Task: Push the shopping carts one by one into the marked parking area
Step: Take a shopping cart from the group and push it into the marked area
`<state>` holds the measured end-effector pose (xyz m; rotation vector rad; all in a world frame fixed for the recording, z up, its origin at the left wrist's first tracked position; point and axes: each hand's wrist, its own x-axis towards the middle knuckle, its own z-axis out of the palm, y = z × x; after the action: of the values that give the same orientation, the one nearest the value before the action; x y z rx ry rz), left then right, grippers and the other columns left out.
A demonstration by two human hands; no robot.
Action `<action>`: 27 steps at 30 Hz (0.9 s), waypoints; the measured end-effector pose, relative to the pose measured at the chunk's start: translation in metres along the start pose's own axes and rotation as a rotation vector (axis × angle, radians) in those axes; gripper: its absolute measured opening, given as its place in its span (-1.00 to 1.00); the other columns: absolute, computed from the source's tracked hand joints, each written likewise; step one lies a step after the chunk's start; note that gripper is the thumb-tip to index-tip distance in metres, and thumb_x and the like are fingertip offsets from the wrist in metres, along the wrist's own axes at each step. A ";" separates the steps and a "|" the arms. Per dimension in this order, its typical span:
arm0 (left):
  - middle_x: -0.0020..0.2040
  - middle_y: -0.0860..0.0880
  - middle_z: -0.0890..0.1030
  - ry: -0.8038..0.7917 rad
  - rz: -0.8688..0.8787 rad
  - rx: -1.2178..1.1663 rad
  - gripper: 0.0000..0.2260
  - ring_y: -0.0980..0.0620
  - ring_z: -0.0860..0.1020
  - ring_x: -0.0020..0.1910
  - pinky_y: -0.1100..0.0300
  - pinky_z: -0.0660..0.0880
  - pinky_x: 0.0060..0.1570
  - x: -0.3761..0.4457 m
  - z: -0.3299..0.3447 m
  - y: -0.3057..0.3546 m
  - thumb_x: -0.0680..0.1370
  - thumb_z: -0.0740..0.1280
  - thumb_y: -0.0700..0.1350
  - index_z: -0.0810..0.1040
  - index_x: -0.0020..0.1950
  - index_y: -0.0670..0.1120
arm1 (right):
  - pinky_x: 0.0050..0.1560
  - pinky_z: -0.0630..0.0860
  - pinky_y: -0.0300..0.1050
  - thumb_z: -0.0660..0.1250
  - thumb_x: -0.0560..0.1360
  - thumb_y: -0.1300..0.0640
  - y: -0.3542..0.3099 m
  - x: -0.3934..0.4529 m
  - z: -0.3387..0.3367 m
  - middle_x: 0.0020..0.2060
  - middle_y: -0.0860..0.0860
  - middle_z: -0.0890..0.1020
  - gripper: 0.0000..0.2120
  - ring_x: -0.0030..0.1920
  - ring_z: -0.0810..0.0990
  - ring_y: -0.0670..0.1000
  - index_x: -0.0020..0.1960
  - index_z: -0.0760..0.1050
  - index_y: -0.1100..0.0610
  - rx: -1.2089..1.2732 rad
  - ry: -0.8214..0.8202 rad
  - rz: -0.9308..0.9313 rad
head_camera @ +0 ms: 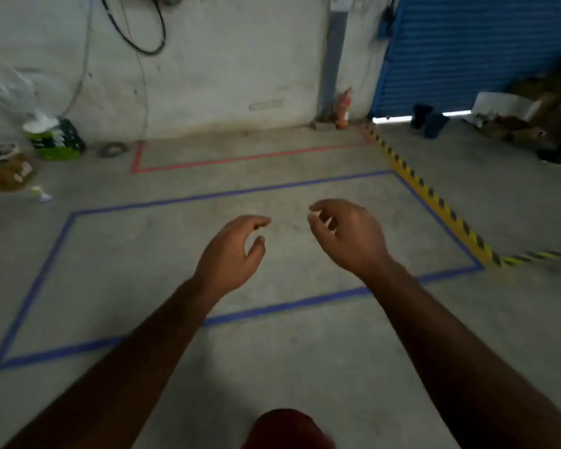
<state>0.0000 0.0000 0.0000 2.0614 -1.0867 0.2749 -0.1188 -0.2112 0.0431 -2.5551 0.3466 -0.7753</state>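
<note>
My left hand (232,251) is stretched out ahead of me, fingers loosely curled and spread, gripping nothing. My right hand (347,236) hangs beside it at about the same height, also curled wide with the thumb apart from the fingers and nothing in it. There is a gap between the two, and both forearms reach forward from the bottom of the view.

Beneath and around both hands lies the blue tape rectangle marked on the grey concrete floor (188,199). It is a thin, dark blue outline with four corners in view, and the concrete inside it is bare. Its near edge passes under my wrists, so my hands sit over its inside, toward the nearer half. The far edge runs well ahead of my fingertips.

Beyond that is a red tape outline on the floor (240,158), close to the pale plastered wall (224,59). A yellow and black striped floor strip (434,199) runs along the blue rectangle's right side. A red fire extinguisher (344,108) stands at the foot of the wall, next to a blue roller shutter (467,50). A green and white box (54,140) rests on the floor at the left, by the wall.
</note>
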 end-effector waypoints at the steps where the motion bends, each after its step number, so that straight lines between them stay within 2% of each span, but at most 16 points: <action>1: 0.20 0.01 0.65 -0.050 -0.017 -0.046 -0.71 0.05 0.60 0.19 0.16 0.48 0.26 -0.013 0.018 -0.002 0.57 0.33 -0.14 0.60 0.29 -0.07 | -0.09 0.59 -0.08 0.34 0.57 -0.10 0.016 -0.020 0.006 -0.18 -0.18 0.64 -0.78 -0.21 0.62 -0.09 0.13 0.65 -0.05 0.028 -0.031 0.053; 4: 0.22 0.09 0.64 -0.256 -0.070 -0.114 -0.72 0.09 0.60 0.21 0.10 0.52 0.24 -0.057 0.074 0.005 0.59 0.29 -0.11 0.60 0.29 -0.01 | -0.10 0.60 -0.04 0.36 0.59 -0.04 0.062 -0.089 0.013 -0.13 -0.15 0.67 -0.82 -0.18 0.63 -0.09 0.13 0.66 -0.04 0.058 -0.091 0.219; 8: 0.19 0.13 0.65 -0.364 -0.082 -0.217 -0.74 0.14 0.61 0.21 0.10 0.54 0.23 -0.087 0.148 0.041 0.58 0.34 -0.16 0.61 0.26 0.00 | -0.12 0.53 -0.12 0.34 0.58 -0.05 0.115 -0.162 -0.002 -0.09 -0.15 0.68 -0.80 -0.14 0.63 -0.08 0.11 0.67 -0.03 0.008 -0.061 0.358; 11: 0.21 0.15 0.64 -0.478 -0.055 -0.259 -0.73 0.16 0.59 0.24 0.09 0.54 0.24 -0.092 0.196 0.078 0.60 0.32 -0.11 0.60 0.29 0.03 | -0.09 0.53 -0.09 0.36 0.60 -0.01 0.161 -0.205 -0.028 -0.08 -0.16 0.67 -0.83 -0.13 0.62 -0.08 0.13 0.66 -0.02 0.000 -0.024 0.451; 16: 0.20 0.18 0.64 -0.620 0.003 -0.282 -0.75 0.23 0.57 0.23 0.11 0.54 0.23 -0.059 0.282 0.149 0.63 0.31 -0.10 0.60 0.29 0.04 | -0.11 0.48 -0.14 0.38 0.61 0.01 0.242 -0.247 -0.091 -0.04 -0.19 0.66 -0.84 -0.09 0.59 -0.14 0.15 0.66 -0.03 -0.001 0.077 0.600; 20: 0.19 0.18 0.65 -0.686 0.060 -0.320 -0.77 0.25 0.58 0.21 0.17 0.53 0.24 -0.029 0.363 0.217 0.63 0.34 -0.13 0.62 0.27 0.04 | -0.08 0.41 -0.21 0.38 0.60 -0.01 0.307 -0.269 -0.144 -0.04 -0.14 0.68 -0.83 -0.09 0.59 -0.10 0.14 0.66 -0.01 -0.091 0.128 0.641; 24: 0.18 0.15 0.66 -0.745 0.122 -0.371 -0.76 0.23 0.59 0.20 0.13 0.54 0.25 -0.001 0.440 0.276 0.61 0.37 -0.16 0.62 0.26 0.02 | -0.02 0.52 -0.11 0.37 0.59 -0.05 0.361 -0.289 -0.191 -0.01 -0.13 0.68 -0.80 -0.03 0.62 -0.04 0.16 0.65 -0.03 -0.137 0.128 0.712; 27: 0.17 0.14 0.66 -0.775 0.148 -0.409 -0.76 0.20 0.60 0.20 0.09 0.55 0.24 0.022 0.494 0.313 0.60 0.38 -0.16 0.63 0.26 0.02 | -0.06 0.47 -0.19 0.36 0.61 -0.04 0.403 -0.298 -0.229 0.01 -0.16 0.68 -0.80 -0.05 0.59 -0.11 0.17 0.65 -0.03 -0.133 0.178 0.815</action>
<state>-0.3066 -0.4743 -0.1558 1.7283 -1.5866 -0.6838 -0.5358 -0.5334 -0.1192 -2.1428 1.4146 -0.6550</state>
